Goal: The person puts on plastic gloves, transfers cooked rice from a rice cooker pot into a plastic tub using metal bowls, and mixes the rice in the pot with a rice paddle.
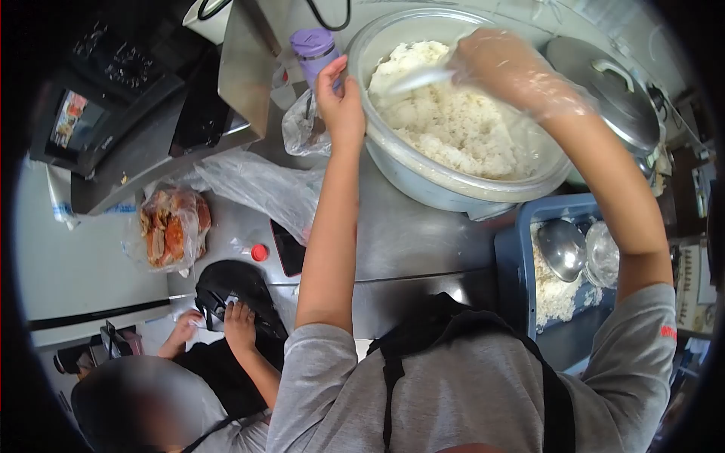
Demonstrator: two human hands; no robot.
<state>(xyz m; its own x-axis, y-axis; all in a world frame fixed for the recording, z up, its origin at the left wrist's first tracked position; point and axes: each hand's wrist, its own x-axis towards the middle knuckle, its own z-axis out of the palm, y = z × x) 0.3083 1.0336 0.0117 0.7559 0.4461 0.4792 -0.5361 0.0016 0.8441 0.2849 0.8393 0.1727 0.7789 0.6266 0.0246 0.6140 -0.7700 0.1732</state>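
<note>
A large pale bowl (464, 198) holds a mound of white rice (461, 124), with clear plastic along its rim. My left hand (341, 109) is at the bowl's left rim, fingers partly stretched and pressed against its side. Over the rice, my right hand (502, 72) wears a clear plastic glove and closes around a white rice paddle (418, 78). The paddle is smeared by motion, and my fingers partly hide its handle. Beside my left hand stands a purple tumbler (313, 51), with a clear plastic bag (304, 124) below it.
Right of the bowl are a metal lid (604, 83) and a blue-grey tub (525, 257) with rice and a metal ladle (561, 249). Bagged reddish food (174, 230), a red cap (259, 252) and a phone (287, 248) lie left. A co-worker's hands (240, 325) touch a black bag (238, 283).
</note>
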